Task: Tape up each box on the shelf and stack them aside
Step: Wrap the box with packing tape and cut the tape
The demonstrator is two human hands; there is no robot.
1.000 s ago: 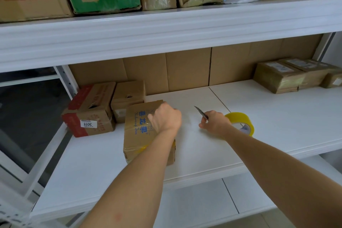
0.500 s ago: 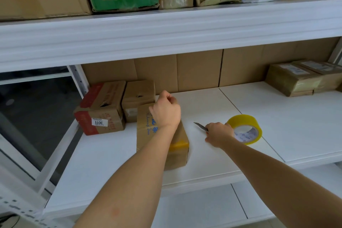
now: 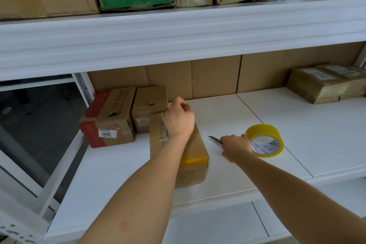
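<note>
Three untaped-looking boxes sit at the left end of the shelf (image 3: 227,174): a red-printed box (image 3: 108,119), a plain box (image 3: 149,106) just beside it, and nearer the front edge the box in hand (image 3: 193,161), which carries a yellow tape strip across its near end. The left hand (image 3: 178,120) rests on top of this box, its fingers curled over the far edge, gripping it. The right hand (image 3: 235,147) grasps a utility knife (image 3: 214,139), blade pointing left, just beside the tape roll (image 3: 264,140). Taping of this box looks about finished. The next move likely calls for laying the knife down and carrying the box toward the taped stack (image 3: 320,85) far right.
</note>
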